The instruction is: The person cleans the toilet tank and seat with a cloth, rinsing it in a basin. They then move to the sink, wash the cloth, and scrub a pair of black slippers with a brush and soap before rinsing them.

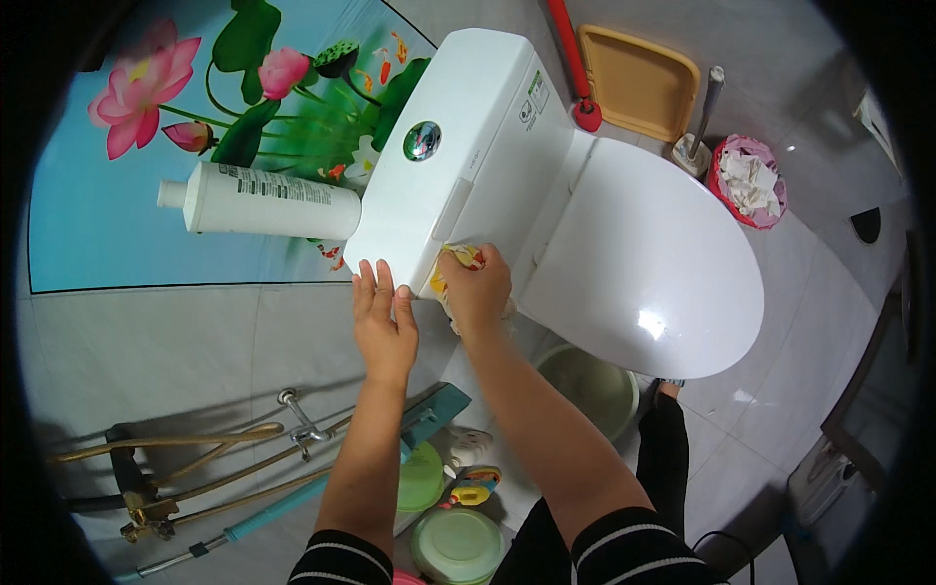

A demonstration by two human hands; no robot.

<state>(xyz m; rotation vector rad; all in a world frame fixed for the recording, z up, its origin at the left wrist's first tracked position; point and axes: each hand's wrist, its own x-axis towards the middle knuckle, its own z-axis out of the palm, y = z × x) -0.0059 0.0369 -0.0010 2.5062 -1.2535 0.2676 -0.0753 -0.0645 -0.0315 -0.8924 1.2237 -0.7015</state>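
Observation:
My right hand (476, 290) is closed on a crumpled cloth (453, 261) with yellow and white patterning. It presses the cloth against the front side of the white toilet tank (492, 146), close to the tank's near lower corner. On that same end of the tank rests my left hand (385, 327), its fingers stretched out and holding nothing. A white bottle (268, 202) with dark print stands on the tank lid, left of the round chrome flush button (422, 141). To the right, the toilet lid (653, 253) is down.
A lotus-flower picture (136, 224) covers the wall behind. Beyond the toilet are a red plunger (587, 112), a tan basin (639, 83), a toilet brush (704, 122) and a wastebasket (751, 180). Below lie a bucket (590, 390), green basins (458, 546) and a teal-handled mop (283, 507).

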